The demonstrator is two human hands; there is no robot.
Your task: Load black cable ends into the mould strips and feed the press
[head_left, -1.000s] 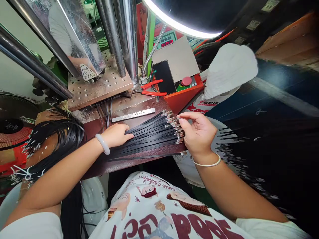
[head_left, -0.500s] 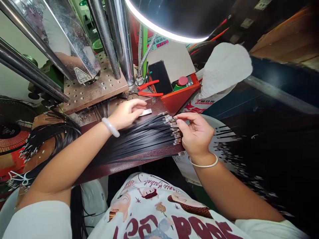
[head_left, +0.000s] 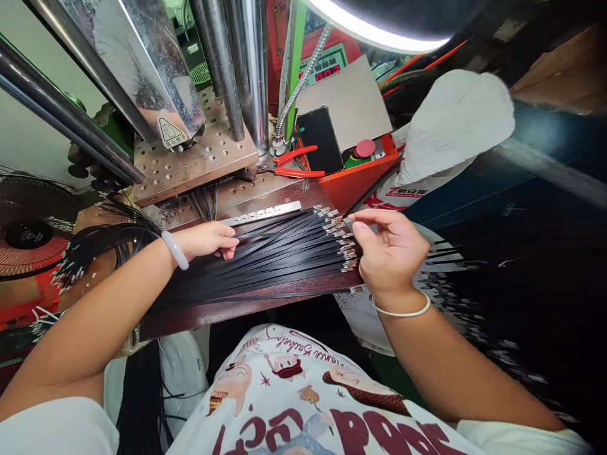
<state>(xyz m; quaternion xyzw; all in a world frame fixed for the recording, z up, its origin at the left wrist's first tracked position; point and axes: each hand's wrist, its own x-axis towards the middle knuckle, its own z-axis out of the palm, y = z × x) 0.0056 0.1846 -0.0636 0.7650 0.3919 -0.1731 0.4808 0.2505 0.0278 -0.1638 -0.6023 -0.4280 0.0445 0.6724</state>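
Many flat black cables (head_left: 284, 256) lie side by side on the dark red work plate (head_left: 199, 322), their metal connector ends (head_left: 348, 253) fanned out at its right edge. Over the left part of the bundle, my left hand (head_left: 213, 241) is closed, with thumb and fingers pinched on a black cable. My right hand (head_left: 393, 249) is beside the connector ends, its thumb and index finger nearly together at the end of a cable; the fingertips partly hide what is between them. Behind the cables lies a slotted metal strip (head_left: 265, 213), just beyond my left hand.
A press with steel columns and a perforated base plate (head_left: 199, 148) stands at the back left. Red-handled pliers (head_left: 298, 172), a phone (head_left: 320, 140) and a red push button (head_left: 365, 148) are behind the work plate. A ring lamp (head_left: 393, 39) hangs above. More cables (head_left: 118, 243) lie left.
My left hand has drawn back leftward along the cables and closed, uncovering the slotted metal strip. My right hand stays by the connector ends. The whole view has shifted slightly.
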